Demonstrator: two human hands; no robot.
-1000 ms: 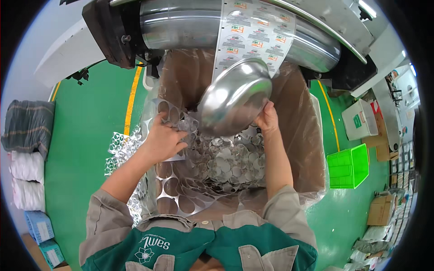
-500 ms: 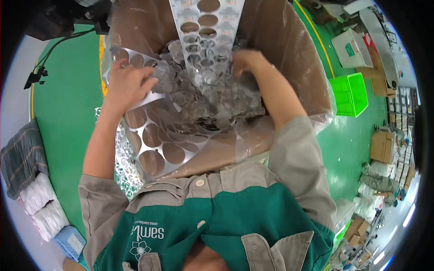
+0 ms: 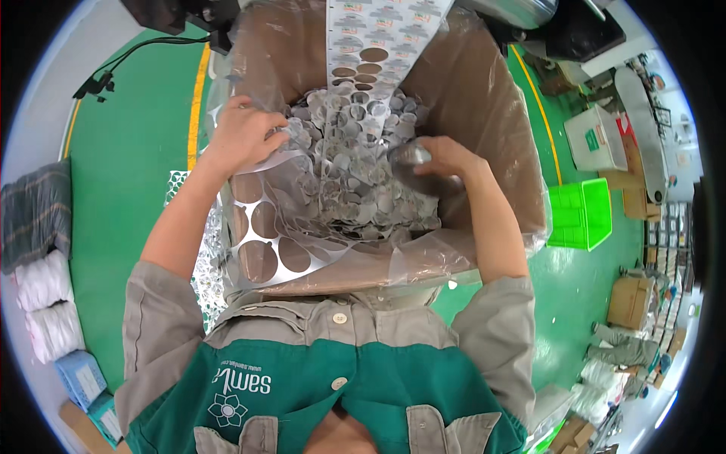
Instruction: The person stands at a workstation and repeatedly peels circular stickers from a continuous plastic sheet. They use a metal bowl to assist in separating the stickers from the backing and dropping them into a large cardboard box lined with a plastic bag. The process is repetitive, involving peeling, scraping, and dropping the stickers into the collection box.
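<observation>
R hand (image 3: 448,159)'s gripping bowl (image 3: 409,162), discs (image 3: 361,198) lying btwn hands; L hand (image 3: 246,138)'s curling near sheet (image 3: 274,240), can't tell if pinching. Strip (image 3: 378,29)'s hanging ahead, btwn hands: bowl's prob. risking a snag if swinging inward.

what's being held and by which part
Right hand: a metal bowl, apparently by its rim. Left hand: at the punched sheet; a grip cannot be told.

- Glossy green floor (image 3: 113,193) carries yellow lines (image 3: 198,106)
- Pale wall (image 3: 36,121) runs along the left, dark plaid cloth (image 3: 38,216) before it
- Green crate (image 3: 578,216) sits at right
- Cardboard box (image 3: 628,303) and shelving (image 3: 667,246) stand beyond
- Light strip (image 3: 666,408) glows lower right
</observation>
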